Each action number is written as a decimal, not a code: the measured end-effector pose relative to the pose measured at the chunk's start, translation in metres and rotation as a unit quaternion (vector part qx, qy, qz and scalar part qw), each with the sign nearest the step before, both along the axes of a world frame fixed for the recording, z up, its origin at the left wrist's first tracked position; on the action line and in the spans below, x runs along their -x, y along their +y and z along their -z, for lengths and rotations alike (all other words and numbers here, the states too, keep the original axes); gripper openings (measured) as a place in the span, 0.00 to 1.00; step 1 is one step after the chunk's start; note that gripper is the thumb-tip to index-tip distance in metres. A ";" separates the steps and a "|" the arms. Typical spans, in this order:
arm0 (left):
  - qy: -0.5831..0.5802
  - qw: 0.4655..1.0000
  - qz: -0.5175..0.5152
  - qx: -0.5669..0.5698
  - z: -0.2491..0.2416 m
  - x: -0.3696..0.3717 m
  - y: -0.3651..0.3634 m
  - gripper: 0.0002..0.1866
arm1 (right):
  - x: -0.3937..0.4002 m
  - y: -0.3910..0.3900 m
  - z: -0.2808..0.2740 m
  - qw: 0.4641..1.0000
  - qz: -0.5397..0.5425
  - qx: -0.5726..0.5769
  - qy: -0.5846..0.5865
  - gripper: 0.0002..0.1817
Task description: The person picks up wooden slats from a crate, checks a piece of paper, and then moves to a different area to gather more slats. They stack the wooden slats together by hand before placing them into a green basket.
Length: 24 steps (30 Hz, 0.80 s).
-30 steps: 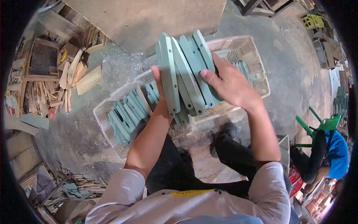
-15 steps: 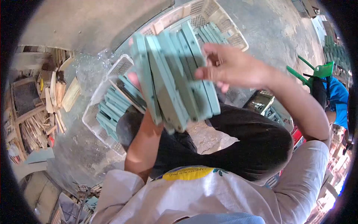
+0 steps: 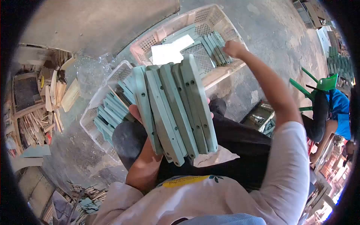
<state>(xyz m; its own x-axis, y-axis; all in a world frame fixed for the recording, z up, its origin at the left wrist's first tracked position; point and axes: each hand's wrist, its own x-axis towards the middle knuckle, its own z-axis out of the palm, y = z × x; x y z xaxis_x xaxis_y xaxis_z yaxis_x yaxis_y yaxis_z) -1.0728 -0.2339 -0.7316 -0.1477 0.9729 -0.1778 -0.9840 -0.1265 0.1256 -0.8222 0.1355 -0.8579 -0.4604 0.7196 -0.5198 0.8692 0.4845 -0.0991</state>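
Observation:
Several pale teal wooden slats [image 3: 170, 108] with small drilled holes stand side by side in a bundle over my lap. My left hand [image 3: 135, 113] is closed around the bundle from below, its thumb at one side and fingertips at the other. Most of that palm is hidden by the slats. Stretched out to the far right, my right hand [image 3: 234, 49] is at the rim of a large plastic crate [image 3: 225, 77], beside a row of loose slats [image 3: 216, 47]. Its fingers are curled in, and whatever they grip is hidden.
White papers [image 3: 167, 53] lie in the large crate. A smaller white crate [image 3: 89, 123] with more teal slats stands at left. Scrap wood [image 3: 35, 123] is piled at far left. Another person [image 3: 339, 112] sits at right by a green chair [image 3: 327, 82].
My right hand has left the bundle and reached out to the crate's right side. The bundle in my left hand has dropped slightly lower, and the papers have come into view.

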 end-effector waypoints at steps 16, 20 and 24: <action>0.023 1.000 -0.010 0.000 0.011 0.016 0.004 0.48 | 0.024 -0.043 0.070 0.903 0.407 -0.135 0.034 0.22; 0.022 1.000 -0.005 -0.003 0.011 0.019 0.008 0.48 | 0.013 -0.036 0.063 0.918 0.387 -0.076 0.034 0.22; 0.022 1.000 -0.001 -0.003 0.013 0.018 0.012 0.48 | 0.008 -0.029 0.061 0.945 0.323 -0.048 0.006 0.21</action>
